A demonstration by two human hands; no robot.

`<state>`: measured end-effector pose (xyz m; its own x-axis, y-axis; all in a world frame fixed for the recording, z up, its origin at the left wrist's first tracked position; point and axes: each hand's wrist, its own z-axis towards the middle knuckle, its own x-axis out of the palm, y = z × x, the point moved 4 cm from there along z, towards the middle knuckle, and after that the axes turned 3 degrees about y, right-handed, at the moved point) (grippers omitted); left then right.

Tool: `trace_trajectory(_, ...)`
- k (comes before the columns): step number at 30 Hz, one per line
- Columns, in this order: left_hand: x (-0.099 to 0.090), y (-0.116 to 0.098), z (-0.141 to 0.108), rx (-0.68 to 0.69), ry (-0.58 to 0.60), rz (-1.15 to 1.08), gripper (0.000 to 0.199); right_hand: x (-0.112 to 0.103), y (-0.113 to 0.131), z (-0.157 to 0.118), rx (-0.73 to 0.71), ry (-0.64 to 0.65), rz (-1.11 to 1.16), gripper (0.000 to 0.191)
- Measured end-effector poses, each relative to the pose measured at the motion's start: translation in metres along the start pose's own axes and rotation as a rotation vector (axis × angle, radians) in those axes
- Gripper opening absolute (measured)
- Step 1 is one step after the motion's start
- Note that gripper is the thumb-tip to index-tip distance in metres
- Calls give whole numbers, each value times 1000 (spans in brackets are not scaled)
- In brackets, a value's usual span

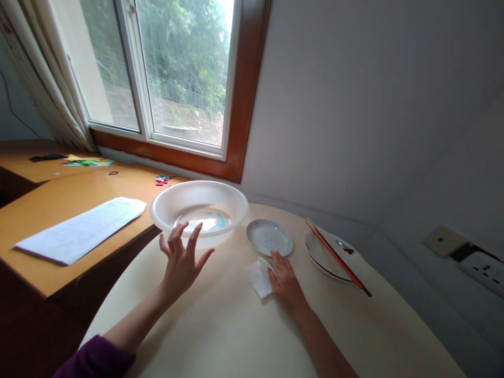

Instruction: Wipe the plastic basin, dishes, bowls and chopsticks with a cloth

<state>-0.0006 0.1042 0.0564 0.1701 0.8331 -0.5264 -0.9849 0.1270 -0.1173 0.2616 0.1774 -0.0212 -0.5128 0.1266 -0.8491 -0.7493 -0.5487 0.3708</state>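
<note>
My left hand [182, 262] is raised just in front of a translucent white basin [158, 212], its fingers spread and nothing in them. Water or a shiny wet bottom shows inside the basin. My right hand [286, 282] is low over the table, with a folded white tissue [260, 281] pinched between the thumb and fingers. The tissue's left part spreads onto the tabletop. Right beyond those fingertips lies a small grey-white plate [270, 237], its near edge close to or touching them.
The round cream table [212, 336] meets a wooden desk [126, 184] holding white paper [84, 231] and small coloured items. To the right, red chopsticks [334, 254] rest across a dark-rimmed white bowl [315, 257], beside a spoon [344, 245]. A wall and window stand behind.
</note>
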Motion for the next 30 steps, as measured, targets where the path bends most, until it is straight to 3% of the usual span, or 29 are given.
trace_trajectory(3,17,15,-1,-84,147,-29,56,3,3,2,37,47,-15,34)
trace_trajectory(6,28,21,-1,-87,194,-79,52,6,0,5,57,34,-34,36)
trace_trajectory(14,43,32,8,-49,174,-115,44,8,-7,20,141,72,-62,39)
trace_trajectory(18,40,32,7,-38,132,-63,48,8,-6,26,163,79,-80,38)
trace_trajectory(21,28,19,7,29,23,-71,57,3,0,25,114,-4,-55,36)
trace_trajectory(23,21,2,5,128,-9,-179,61,-6,10,21,37,-135,-24,34)
trace_trajectory(27,23,-48,-13,297,108,-502,63,-27,40,8,-132,-379,47,32)
trace_trajectory(30,38,-79,-28,206,210,-613,63,-35,67,-3,-256,-436,94,30)
